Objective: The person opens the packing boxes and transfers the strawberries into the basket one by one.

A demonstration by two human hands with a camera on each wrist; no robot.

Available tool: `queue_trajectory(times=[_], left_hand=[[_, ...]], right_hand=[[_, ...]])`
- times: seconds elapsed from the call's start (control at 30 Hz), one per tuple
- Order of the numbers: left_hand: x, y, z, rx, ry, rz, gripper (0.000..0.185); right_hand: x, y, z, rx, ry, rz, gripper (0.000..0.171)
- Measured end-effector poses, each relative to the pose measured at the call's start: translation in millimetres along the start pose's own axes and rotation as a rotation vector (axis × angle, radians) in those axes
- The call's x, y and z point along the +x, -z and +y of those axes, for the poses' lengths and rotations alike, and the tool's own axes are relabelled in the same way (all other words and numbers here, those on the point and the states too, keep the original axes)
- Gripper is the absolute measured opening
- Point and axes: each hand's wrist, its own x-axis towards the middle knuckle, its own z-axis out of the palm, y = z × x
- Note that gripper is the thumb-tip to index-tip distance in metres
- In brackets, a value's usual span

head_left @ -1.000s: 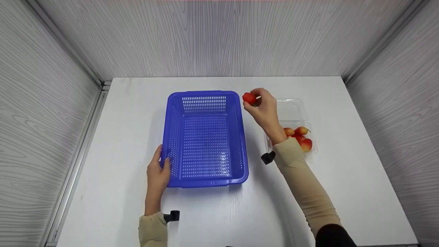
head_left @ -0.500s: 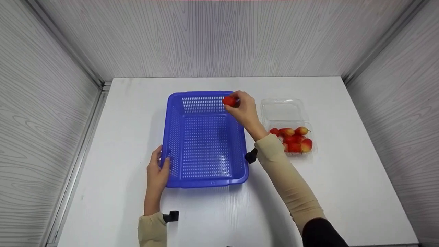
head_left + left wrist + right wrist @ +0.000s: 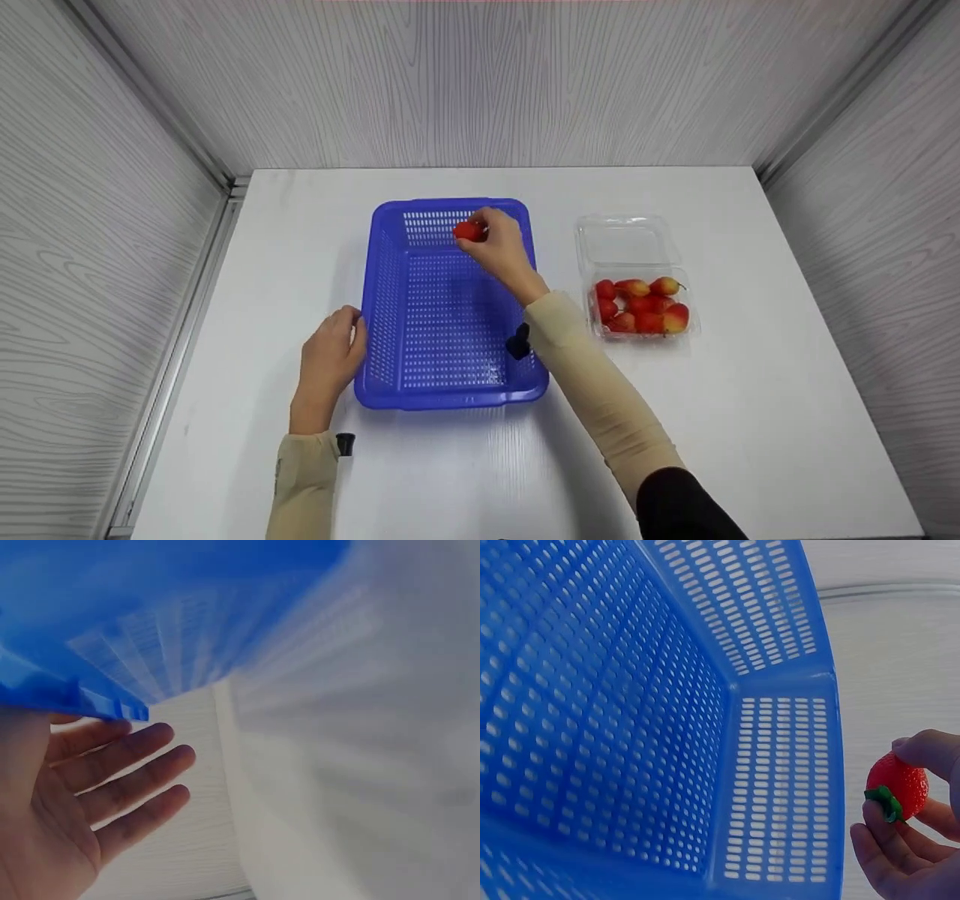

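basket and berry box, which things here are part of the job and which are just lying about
In the job:
right hand pinching a strawberry
blue basket
left hand beside the basket's left wall
clear box of strawberries

Lying about:
white table, nothing else loose on it

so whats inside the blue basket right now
Nothing lies in the blue basket that shows. The right hand holds a strawberry above its far end; hand and sleeve cover part of the floor.

You face a white bench closed in by pale grey wood-grain wall panels at 9, 12 and 3 o'clock. Metal corner rails run at 10 and 2 o'clock. The light is even and soft.
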Motion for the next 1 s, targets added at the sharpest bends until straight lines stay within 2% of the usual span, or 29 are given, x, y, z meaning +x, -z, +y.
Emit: queue_trajectory(times=[0.1, 0.23, 0.37, 0.5, 0.87, 1.0], left_hand=[[5.2, 2.2, -5.2, 0.139, -0.108, -0.017, 0.019], [9.2, 4.5, -10.3, 0.269, -0.178, -0.082, 0.026], [12.3, 7.8, -13.3, 0.333, -0.17, -0.175, 0.034], [13.5, 8.5, -13.6, 0.331, -0.16, -0.226, 0.036], [14.8, 6.6, -14.1, 0.327, -0.127, -0.257, 0.033], [15.2, 8.0, -12.8, 0.328, -0.12, -0.26, 0.032]], right_hand=[[0.0, -11.9, -1.0, -0.008, -0.025, -0.029, 0.033], [1.3, -27.1, -0.9, -0.008, -0.054, -0.064, 0.033], [4.6, -43.0, 0.9, -0.005, -0.052, -0.082, 0.032], [3.2, -59.3, 6.7, -0.015, -0.052, -0.097, 0.033], [-5.9, -96.2, 19.8, -0.022, -0.114, -0.134, 0.034], [-8.8, -105.1, 21.5, -0.026, -0.15, -0.171, 0.035]])
